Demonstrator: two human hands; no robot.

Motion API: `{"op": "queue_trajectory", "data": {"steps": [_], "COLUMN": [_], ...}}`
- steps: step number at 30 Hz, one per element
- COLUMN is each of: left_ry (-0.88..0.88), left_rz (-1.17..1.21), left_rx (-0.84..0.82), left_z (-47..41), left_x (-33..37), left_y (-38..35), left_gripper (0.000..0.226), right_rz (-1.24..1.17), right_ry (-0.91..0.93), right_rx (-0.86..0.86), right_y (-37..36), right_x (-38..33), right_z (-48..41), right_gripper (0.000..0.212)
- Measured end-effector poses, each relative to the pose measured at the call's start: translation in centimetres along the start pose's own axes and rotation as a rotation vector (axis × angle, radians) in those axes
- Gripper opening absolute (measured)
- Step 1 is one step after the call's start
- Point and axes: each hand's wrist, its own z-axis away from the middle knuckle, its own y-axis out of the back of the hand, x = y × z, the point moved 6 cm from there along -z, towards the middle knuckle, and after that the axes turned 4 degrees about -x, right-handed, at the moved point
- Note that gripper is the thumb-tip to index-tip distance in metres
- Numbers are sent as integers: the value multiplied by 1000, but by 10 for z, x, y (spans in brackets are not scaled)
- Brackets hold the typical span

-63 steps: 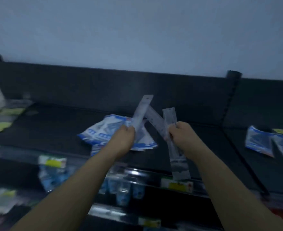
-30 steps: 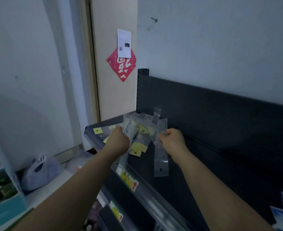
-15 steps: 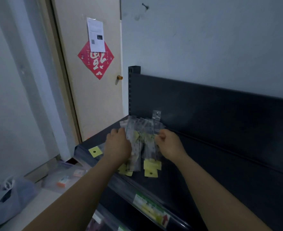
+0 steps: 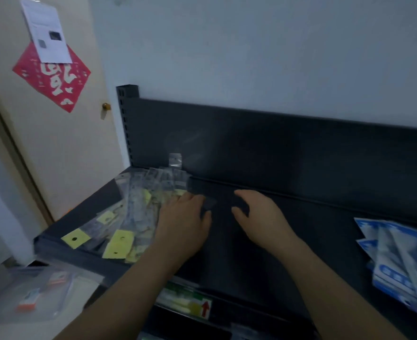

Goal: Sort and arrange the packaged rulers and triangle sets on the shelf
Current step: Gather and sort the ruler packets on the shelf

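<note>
Released, the ruler packs (image 4: 138,207) lie under the flat left hand (image 4: 183,222), while the right hand (image 4: 261,214) hovers loosely spread.

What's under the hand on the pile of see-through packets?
The left hand rests on the edge of the yellow-tagged clear ruler packets, which lie on the dark shelf. Whatever is right beneath the palm is covered.
</note>
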Motion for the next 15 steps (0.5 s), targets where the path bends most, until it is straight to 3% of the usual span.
{"op": "queue_trajectory", "data": {"steps": [15], "left_ry": [-348], "left_rz": [204], "left_rx": [-17], "left_z": [25], "left_x": [262], "left_y": [-39], "left_gripper": [37], "right_rz": [236], "right_ry": [-237], "right_rx": [125], "right_y": [133], "right_x": [176], "right_z": [166], "right_gripper": [48]}}
